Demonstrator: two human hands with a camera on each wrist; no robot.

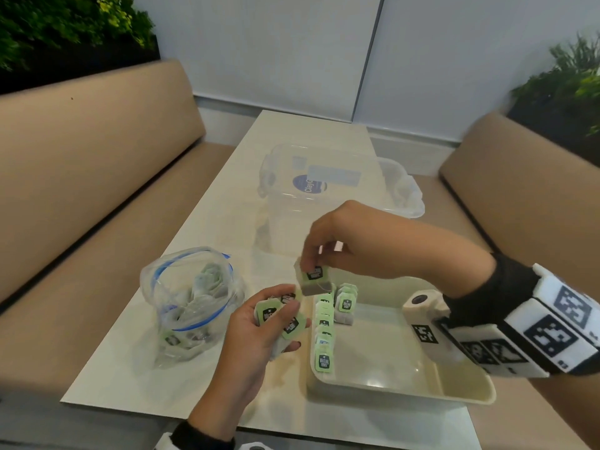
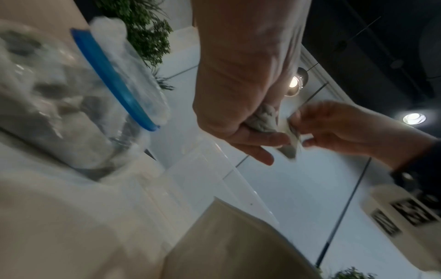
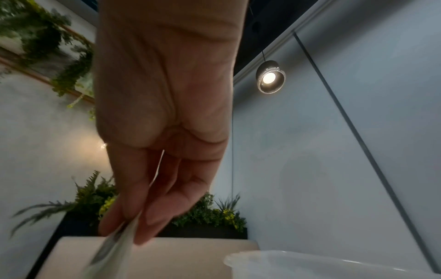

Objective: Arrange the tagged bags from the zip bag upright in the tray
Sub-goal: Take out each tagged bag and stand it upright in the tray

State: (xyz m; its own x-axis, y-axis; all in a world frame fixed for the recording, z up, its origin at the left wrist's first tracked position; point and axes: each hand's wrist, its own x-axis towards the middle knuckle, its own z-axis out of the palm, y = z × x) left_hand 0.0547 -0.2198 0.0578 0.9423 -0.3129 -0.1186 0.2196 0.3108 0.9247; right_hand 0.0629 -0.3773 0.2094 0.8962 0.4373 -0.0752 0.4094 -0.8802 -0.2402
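Observation:
My right hand (image 1: pixel 311 264) pinches one tea bag (image 1: pixel 314 280) by its green tag, hanging it just above the far left corner of the cream tray (image 1: pixel 402 388). The same tea bag (image 3: pixel 114 245) shows blurred between my fingertips in the right wrist view. My left hand (image 1: pixel 276 319) grips a bunch of tagged bags (image 1: pixel 279 316) beside the tray's left edge; in the left wrist view that left hand (image 2: pixel 257 136) holds grey bags (image 2: pixel 262 119). A row of bags (image 1: pixel 324 332) stands upright along the tray's left wall, and a few more (image 1: pixel 345 302) stand at its far end. The open zip bag (image 1: pixel 191 300) holds several more.
A clear plastic container with its lid (image 1: pixel 334 183) sits on the table (image 1: pixel 136 362) beyond the tray. Tan benches (image 1: pixel 81 177) flank the table on both sides. Planters with greenery stand behind the benches.

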